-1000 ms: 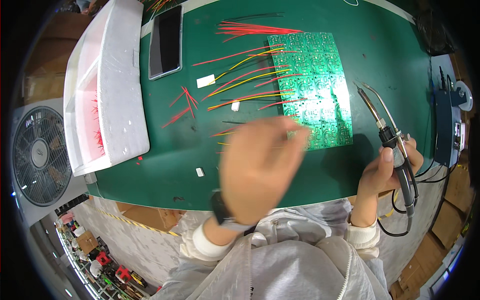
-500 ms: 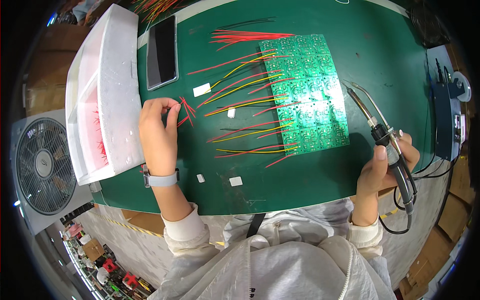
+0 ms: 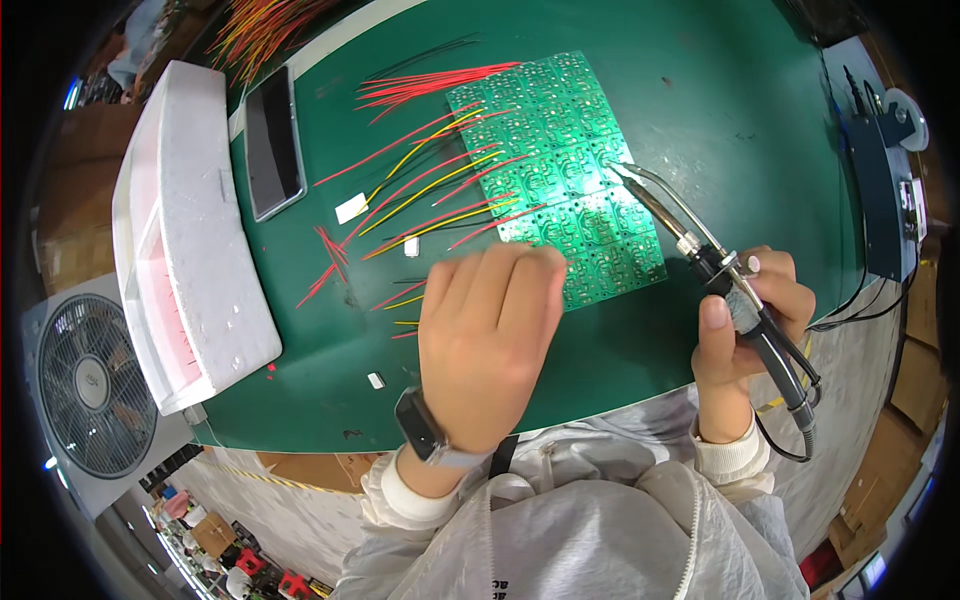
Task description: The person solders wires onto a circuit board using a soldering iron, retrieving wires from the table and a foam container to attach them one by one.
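My right hand (image 3: 745, 325) is wrapped round a soldering iron (image 3: 745, 300) with a thin metal tube along its shaft. The iron points up and left, its tip over the right part of a green circuit board panel (image 3: 590, 140). My left hand (image 3: 490, 340) is closed, fingers curled, over the panel's lower left corner. Its fingertips are turned away, and I cannot make out what they hold. Red wires (image 3: 385, 152), yellow wires (image 3: 425, 192) and black ones stretch leftward from the panel's left edge. My left hand hides the lowest ones.
Short red wires (image 3: 328, 262) lie loose left of the panel. A phone (image 3: 273, 140) and a white foam box (image 3: 215, 240) stand further left. Red wires (image 3: 430, 88) are bunched at the panel's upper left. A blue-grey soldering station (image 3: 878, 190) sits at the right edge.
My left hand has moved right, from the short red wires to the panel's lower left corner. The iron's tip has come from beside the panel to over it. The view has shifted.
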Demonstrator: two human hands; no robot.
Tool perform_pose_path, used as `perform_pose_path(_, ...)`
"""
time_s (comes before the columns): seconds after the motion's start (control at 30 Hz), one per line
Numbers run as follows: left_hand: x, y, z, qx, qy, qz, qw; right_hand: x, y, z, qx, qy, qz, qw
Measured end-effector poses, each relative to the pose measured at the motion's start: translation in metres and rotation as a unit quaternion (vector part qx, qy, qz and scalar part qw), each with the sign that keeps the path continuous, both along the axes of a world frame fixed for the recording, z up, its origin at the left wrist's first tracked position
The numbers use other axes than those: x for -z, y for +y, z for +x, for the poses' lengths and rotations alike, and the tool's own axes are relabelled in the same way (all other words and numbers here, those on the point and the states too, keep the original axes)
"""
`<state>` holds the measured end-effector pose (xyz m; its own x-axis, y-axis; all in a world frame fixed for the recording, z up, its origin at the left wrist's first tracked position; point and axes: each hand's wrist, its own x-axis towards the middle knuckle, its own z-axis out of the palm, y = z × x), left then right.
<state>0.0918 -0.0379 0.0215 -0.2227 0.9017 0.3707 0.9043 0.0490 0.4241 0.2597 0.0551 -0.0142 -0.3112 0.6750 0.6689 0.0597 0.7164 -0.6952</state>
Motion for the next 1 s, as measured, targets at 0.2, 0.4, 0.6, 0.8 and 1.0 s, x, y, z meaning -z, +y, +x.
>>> perform_pose_path(0.2,0.02,0.008,-0.003,-0.024,0.012,0.017,0.999,0.004,-0.005,0.004,-0.04,0.021,-0.032,0.998)
perform_pose_path(0.4,0.022,0.009,-0.003,-0.039,-0.004,0.01,0.999,0.0,-0.01,0.015,-0.081,0.023,-0.096,0.992)
perform_pose_path(0.6,0.028,0.008,-0.008,-0.045,-0.029,0.031,0.998,-0.001,-0.009,0.009,-0.123,-0.007,-0.116,0.986)
perform_pose_path(0.8,0.029,0.006,-0.009,-0.046,-0.049,0.033,0.997,0.0,-0.011,0.008,-0.128,-0.014,-0.127,0.984)
perform_pose_path(1.0,0.029,0.006,-0.01,-0.043,-0.061,0.039,0.996,-0.004,-0.012,0.004,-0.123,-0.023,-0.115,0.986)
